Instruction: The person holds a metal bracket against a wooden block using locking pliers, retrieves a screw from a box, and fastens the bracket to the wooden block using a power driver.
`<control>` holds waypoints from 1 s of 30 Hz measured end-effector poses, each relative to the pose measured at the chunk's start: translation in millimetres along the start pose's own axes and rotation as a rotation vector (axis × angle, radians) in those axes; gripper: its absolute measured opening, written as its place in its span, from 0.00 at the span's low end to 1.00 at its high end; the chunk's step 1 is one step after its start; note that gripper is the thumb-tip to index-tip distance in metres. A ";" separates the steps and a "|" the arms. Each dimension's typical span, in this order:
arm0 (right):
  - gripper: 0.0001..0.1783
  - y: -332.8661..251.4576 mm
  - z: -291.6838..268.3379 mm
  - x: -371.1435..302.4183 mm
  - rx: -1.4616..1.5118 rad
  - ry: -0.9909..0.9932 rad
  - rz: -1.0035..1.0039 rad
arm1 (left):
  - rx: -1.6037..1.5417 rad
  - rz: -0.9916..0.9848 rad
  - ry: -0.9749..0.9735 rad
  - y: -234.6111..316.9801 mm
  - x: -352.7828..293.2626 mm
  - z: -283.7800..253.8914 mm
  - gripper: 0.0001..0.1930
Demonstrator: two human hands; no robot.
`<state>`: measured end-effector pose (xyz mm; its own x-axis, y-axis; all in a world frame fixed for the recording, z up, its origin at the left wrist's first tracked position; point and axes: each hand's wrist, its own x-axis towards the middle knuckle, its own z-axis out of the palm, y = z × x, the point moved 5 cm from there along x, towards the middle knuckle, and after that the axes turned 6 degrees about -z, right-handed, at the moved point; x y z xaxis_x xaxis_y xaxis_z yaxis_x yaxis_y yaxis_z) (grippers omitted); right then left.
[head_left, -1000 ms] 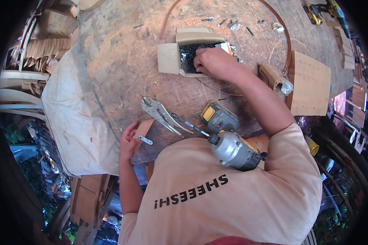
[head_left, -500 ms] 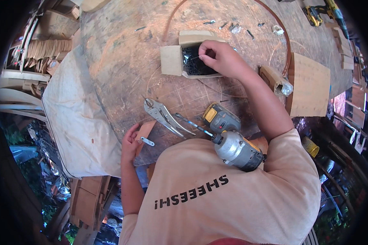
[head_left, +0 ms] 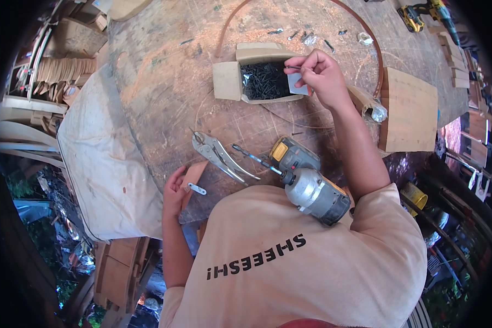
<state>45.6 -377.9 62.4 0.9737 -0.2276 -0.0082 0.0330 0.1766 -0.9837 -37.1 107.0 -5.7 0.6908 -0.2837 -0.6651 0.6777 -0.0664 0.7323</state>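
Note:
At the table's near left edge, my left hand [head_left: 173, 192] grips a small wooden piece [head_left: 195, 173]. A small metal plate with holes [head_left: 197, 189] sits against that piece. Over the right end of an open cardboard box [head_left: 227, 80], my right hand [head_left: 325, 79] pinches a dark screw [head_left: 293, 68] between thumb and fingertips. Many black screws [head_left: 265, 81] fill the box. Between my hands lie locking pliers [head_left: 216, 153], and right of them a yellow and black impact driver [head_left: 317, 194] with a long bit rests close against my shirt.
A curved wooden strip [head_left: 378, 44] arcs around the box. To the right are a cardboard-coloured block [head_left: 411, 112] and a wrapped packet [head_left: 368, 104]. A cordless drill [head_left: 440, 16] lies at the far right. White cloth [head_left: 106, 158] covers the table's left side.
My right hand has lifted out of the screw box and moved right, with a screw pinched in its fingers. My left hand has stayed in place.

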 end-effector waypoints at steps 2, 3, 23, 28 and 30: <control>0.05 0.1 -1.5 -3.1 0.019 0.006 0.035 | -0.001 0.002 -0.001 2.0 -0.5 2.3 0.33; 0.04 -1.1 -1.8 -4.3 0.048 0.021 0.038 | 0.000 0.002 -0.001 2.4 -0.8 3.1 0.33; 0.09 -1.4 36.2 13.9 -1.397 -0.284 -0.128 | 0.002 0.007 0.009 4.6 -1.3 3.6 0.33; 0.11 1.1 42.6 21.1 -1.540 -0.339 -0.084 | -0.022 0.011 -0.002 0.2 0.2 -1.5 0.33; 0.11 2.8 44.3 20.1 -1.595 -0.395 -0.059 | -0.012 0.002 0.001 -1.1 -0.5 -2.9 0.33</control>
<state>75.2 -339.6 67.4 0.9815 0.0899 -0.1689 0.0621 -0.9847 -0.1631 -37.4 110.0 -6.6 0.6925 -0.2834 -0.6635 0.6792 -0.0540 0.7320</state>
